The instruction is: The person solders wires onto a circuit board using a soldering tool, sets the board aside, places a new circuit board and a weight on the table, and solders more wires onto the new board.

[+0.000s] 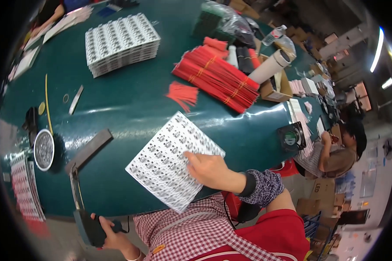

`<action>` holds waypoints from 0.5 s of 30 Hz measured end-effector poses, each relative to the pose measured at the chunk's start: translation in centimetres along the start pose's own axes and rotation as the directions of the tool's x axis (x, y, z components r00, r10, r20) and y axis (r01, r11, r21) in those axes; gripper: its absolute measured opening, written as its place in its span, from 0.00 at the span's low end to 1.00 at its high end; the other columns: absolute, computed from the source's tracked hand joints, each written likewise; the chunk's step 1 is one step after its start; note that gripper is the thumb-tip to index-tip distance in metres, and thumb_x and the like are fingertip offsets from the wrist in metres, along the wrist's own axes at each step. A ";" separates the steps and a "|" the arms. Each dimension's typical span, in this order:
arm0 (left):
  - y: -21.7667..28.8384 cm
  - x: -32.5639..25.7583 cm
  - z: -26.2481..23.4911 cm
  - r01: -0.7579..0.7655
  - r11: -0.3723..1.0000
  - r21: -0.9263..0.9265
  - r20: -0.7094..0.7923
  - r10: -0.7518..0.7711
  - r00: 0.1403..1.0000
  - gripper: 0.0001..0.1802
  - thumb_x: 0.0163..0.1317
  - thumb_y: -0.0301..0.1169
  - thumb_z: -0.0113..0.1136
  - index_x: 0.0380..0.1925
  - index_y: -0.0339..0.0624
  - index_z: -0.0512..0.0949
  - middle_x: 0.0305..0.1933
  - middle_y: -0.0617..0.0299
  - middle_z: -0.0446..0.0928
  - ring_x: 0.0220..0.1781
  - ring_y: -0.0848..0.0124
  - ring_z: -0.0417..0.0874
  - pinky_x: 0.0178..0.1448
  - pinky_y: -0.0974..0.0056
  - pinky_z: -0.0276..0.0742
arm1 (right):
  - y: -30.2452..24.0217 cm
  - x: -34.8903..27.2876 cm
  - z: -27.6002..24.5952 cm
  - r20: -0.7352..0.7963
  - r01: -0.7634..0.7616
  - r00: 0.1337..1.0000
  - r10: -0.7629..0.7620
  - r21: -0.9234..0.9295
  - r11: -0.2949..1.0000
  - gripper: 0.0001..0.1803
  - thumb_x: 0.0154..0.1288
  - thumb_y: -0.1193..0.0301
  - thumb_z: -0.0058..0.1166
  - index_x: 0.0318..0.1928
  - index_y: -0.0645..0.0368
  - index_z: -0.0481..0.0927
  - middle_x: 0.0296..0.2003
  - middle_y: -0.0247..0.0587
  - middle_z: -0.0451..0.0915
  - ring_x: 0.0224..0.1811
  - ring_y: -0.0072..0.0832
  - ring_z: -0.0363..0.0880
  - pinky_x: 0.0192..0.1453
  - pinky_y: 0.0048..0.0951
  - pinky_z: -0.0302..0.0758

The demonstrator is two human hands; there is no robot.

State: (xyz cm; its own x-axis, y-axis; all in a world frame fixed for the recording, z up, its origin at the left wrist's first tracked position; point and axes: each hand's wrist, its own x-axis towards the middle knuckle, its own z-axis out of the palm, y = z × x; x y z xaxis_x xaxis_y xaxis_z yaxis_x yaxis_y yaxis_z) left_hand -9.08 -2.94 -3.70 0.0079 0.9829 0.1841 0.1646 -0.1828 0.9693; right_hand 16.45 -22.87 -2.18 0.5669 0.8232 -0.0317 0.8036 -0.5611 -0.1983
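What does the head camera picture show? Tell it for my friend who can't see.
A person's right hand presses on a white sheet of small parts lying on a dark green table. Their left hand grips a dark handle at the table's near edge. Farther back lie red wire bundles and a stack of similar sheets.

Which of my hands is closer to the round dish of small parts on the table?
Left. Your left hand grips a dark tool handle at the table's near edge, below the round dish. Your right hand rests on the white sheet, farther right.
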 end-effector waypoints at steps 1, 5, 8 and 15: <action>0.0 0.1 0.2 0.041 0.995 -0.086 -0.066 -0.047 0.997 0.11 0.64 0.17 0.61 0.46 0.26 0.79 0.32 0.62 0.77 0.23 0.79 0.66 0.28 0.73 0.63 | 0.0 0.0 -0.5 -0.004 0.130 0.991 -0.130 0.120 0.984 0.25 0.55 0.67 0.63 0.54 0.59 0.76 0.39 0.43 0.77 0.43 0.38 0.78 0.39 0.37 0.77; -1.6 0.4 -0.6 0.032 0.996 -0.085 -0.025 -0.034 0.999 0.11 0.63 0.16 0.62 0.46 0.26 0.79 0.38 0.58 0.81 0.23 0.78 0.67 0.27 0.72 0.63 | 0.0 0.8 -1.2 -0.044 0.528 0.837 -0.546 0.331 0.782 0.30 0.58 0.64 0.64 0.62 0.51 0.73 0.65 0.50 0.69 0.71 0.46 0.63 0.70 0.49 0.65; -1.6 0.5 -0.6 -0.077 0.990 -0.120 -0.012 0.076 0.997 0.11 0.63 0.17 0.61 0.46 0.26 0.79 0.40 0.56 0.82 0.23 0.78 0.67 0.27 0.72 0.63 | 0.2 1.3 1.0 0.069 0.509 0.825 -0.561 0.344 0.789 0.31 0.63 0.58 0.61 0.66 0.42 0.71 0.75 0.46 0.56 0.79 0.47 0.49 0.78 0.56 0.49; -1.8 0.4 -0.5 -0.038 0.998 -0.044 -0.027 0.036 0.999 0.11 0.64 0.18 0.60 0.46 0.26 0.80 0.33 0.60 0.78 0.22 0.78 0.67 0.27 0.72 0.63 | -2.9 1.6 3.3 -0.005 0.381 0.918 -0.396 0.283 0.880 0.30 0.68 0.55 0.55 0.69 0.39 0.69 0.77 0.43 0.53 0.80 0.48 0.46 0.78 0.59 0.45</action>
State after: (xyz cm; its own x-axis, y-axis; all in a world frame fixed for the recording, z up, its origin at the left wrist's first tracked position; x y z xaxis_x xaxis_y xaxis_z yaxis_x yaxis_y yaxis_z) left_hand -9.89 -2.19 -5.31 -0.0127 0.9746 0.2235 0.1210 -0.2204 0.9679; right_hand 14.43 -19.70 -4.92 0.2028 0.9777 0.0542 0.8721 -0.1552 -0.4641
